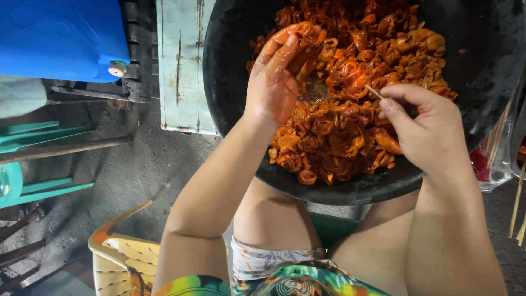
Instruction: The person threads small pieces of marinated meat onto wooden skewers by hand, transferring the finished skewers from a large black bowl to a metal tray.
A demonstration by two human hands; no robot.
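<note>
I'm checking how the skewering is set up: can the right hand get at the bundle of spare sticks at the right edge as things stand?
Probably yes. The spare sticks lie just right of the right hand, with nothing between, but its fingers already pinch a thin stick over the black basin.

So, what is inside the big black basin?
The black basin holds a heap of orange-red marinated meat pieces. The left hand reaches in; the right hand pinches a thin stick. The bottom is mostly covered.
</note>
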